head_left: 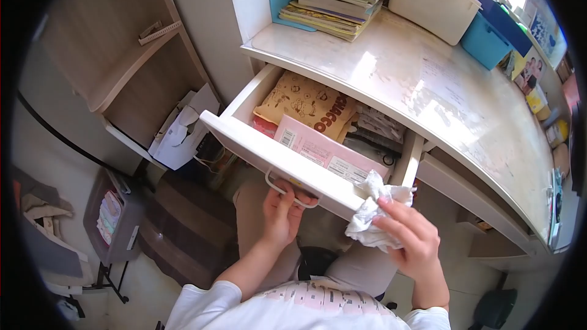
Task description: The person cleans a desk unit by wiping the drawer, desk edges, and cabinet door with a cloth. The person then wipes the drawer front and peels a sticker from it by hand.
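A white desk drawer [293, 165] stands pulled out. Inside it lie a tan patterned bag [306, 105], a pink box [327, 150] and some dark packets at the right. My left hand [282, 214] has its fingers wrapped round the drawer's white handle [310, 203], below the front panel. A crumpled white cloth [374, 217] is pinched in my right hand [411, 232] and touches the right end of the drawer front.
The white desktop [391, 70] holds stacked magazines [342, 0], a white bin [433, 1] and a blue basket [486, 41]. Shelves [131, 70] stand at the left, with a grey crate [110, 217] on the floor below.
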`<state>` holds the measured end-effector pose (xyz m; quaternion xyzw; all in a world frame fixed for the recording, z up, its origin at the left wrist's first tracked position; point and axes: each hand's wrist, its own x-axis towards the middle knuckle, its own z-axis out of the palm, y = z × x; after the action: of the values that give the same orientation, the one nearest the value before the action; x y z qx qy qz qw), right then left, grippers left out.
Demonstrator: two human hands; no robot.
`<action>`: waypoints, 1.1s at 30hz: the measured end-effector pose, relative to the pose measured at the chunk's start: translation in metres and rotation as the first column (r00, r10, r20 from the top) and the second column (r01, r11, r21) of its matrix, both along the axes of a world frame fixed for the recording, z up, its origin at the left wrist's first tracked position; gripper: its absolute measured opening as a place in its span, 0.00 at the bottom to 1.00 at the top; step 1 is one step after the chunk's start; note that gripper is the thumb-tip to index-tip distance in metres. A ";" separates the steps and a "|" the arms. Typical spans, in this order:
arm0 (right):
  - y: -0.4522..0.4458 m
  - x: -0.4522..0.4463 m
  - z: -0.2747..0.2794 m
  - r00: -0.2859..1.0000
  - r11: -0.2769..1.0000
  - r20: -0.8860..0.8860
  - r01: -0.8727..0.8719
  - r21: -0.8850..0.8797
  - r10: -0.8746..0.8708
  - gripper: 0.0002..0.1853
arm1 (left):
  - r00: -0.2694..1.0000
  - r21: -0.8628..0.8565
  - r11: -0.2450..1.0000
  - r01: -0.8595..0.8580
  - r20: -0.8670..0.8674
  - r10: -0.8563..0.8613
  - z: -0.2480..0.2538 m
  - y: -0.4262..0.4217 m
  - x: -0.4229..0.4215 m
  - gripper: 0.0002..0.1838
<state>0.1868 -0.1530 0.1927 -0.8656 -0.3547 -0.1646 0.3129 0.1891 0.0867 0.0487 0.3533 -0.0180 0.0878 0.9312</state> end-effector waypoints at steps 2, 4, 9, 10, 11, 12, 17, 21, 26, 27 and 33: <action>0.021 -0.004 -0.004 0.987 0.995 0.163 0.033 -0.093 -0.017 0.14 | 0.987 -0.004 0.998 0.062 0.151 -0.061 -0.015 0.005 0.000 0.12; 0.054 -0.007 -0.006 0.967 0.986 0.246 0.099 -0.135 -0.064 0.12 | 0.998 0.017 1.000 -0.020 0.054 0.019 -0.011 -0.001 -0.001 0.15; 0.127 0.014 -0.015 0.944 0.987 0.318 0.124 -0.098 -0.086 0.14 | 0.947 0.411 0.903 -0.123 -0.224 0.231 0.008 -0.008 -0.002 0.22; 0.118 0.016 -0.012 0.944 0.985 0.314 0.142 -0.099 -0.105 0.14 | 0.987 0.407 0.911 -0.070 -0.105 0.123 0.007 0.006 -0.001 0.21; 0.102 0.017 -0.007 0.987 0.999 0.162 0.023 -0.027 -0.018 0.15 | 0.992 0.265 0.964 0.003 -0.123 0.031 0.009 0.014 -0.006 0.20; 0.084 0.017 -0.002 0.996 0.994 0.019 -0.086 0.062 0.085 0.15 | 0.989 0.223 0.974 -0.043 -0.129 0.073 0.006 0.013 -0.004 0.20; 0.011 -0.017 0.020 0.960 0.994 -0.263 0.109 0.031 -0.097 0.16 | 0.997 0.067 0.995 0.077 -0.023 -0.075 0.003 0.016 -0.007 0.16; 0.000 -0.011 0.030 0.918 0.994 -0.394 0.087 0.072 -0.052 0.15 | 0.996 -0.018 0.996 0.088 0.008 -0.088 -0.001 0.015 -0.006 0.11; 0.049 0.022 0.040 0.952 0.919 -0.205 -0.278 -0.281 0.225 0.15 | 0.993 -0.107 0.987 0.117 -0.004 -0.118 -0.020 0.016 -0.007 0.11; 0.060 0.033 0.040 0.948 0.913 -0.202 -0.296 -0.280 0.246 0.15 | 0.990 -0.129 0.982 0.140 0.040 -0.136 -0.026 0.017 -0.008 0.11; 0.175 0.109 0.016 0.844 0.816 -0.104 -0.535 -0.219 0.526 0.16 | 0.997 -0.152 0.987 0.051 -0.044 -0.059 -0.028 0.008 -0.010 0.14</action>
<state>0.2962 0.0222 0.2089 -0.7668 -0.5927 -0.0100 0.2462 0.1792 0.0943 0.0210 0.2834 0.0017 0.0545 0.9575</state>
